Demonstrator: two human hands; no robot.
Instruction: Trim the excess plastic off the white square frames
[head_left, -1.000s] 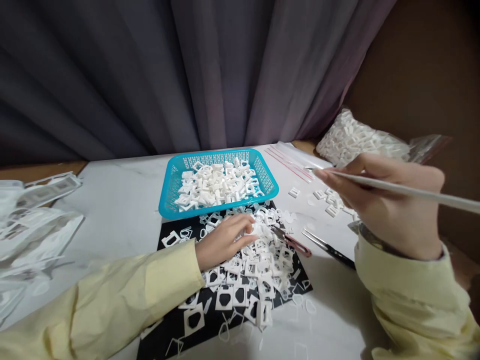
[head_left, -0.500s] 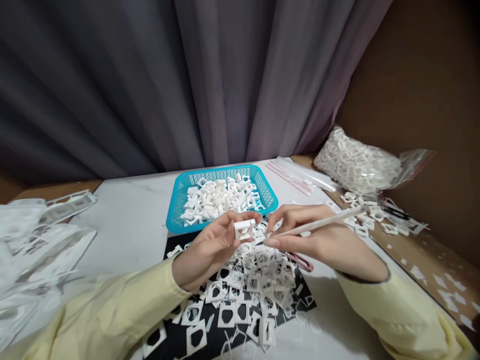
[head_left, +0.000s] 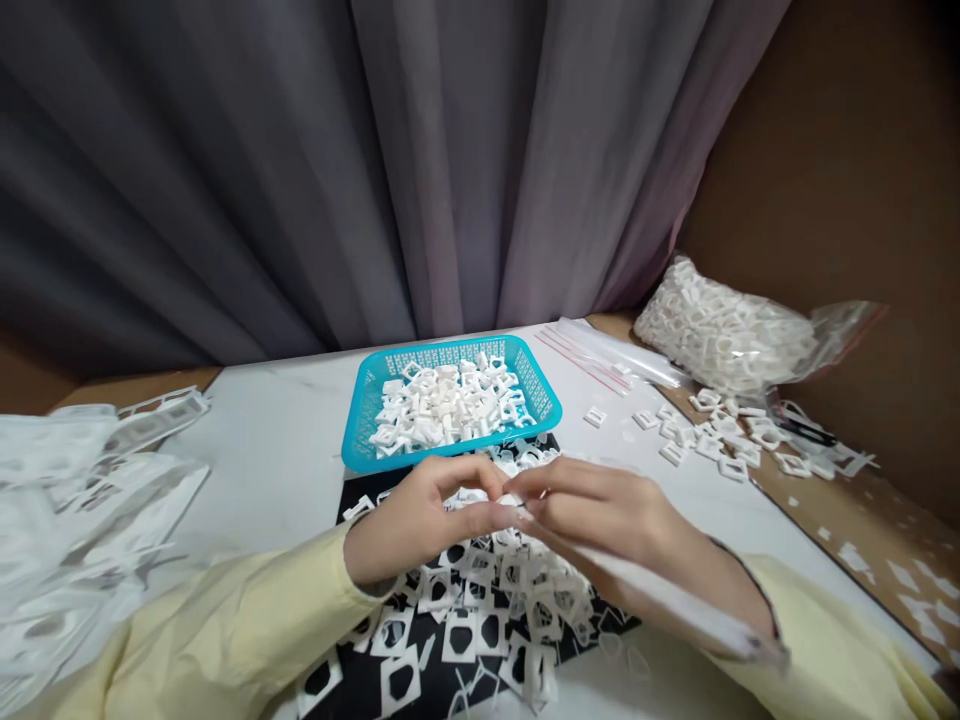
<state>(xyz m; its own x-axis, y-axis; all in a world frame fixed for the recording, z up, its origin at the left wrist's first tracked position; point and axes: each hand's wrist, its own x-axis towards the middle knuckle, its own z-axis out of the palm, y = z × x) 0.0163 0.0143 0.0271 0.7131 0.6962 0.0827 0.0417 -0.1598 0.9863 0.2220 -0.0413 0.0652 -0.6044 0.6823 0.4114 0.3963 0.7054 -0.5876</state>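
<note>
small white plastic piece point(head_left: 513, 499) is mostly hidden where the left hand point(head_left: 431, 510) and right hand point(head_left: 622, 508) now meet, their gap closed, so close work seems begun. the left pinches it, nearly closed; the right curls around a long white stick point(head_left: 671, 592). beneath, loose white plastic frames point(head_left: 525, 590) crowd the way; beyond, a turquoise plastic basket point(head_left: 405, 456).

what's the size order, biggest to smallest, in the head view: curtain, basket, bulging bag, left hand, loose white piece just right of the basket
1. curtain
2. basket and bag: too alike to rank
3. left hand
4. loose piece
</note>
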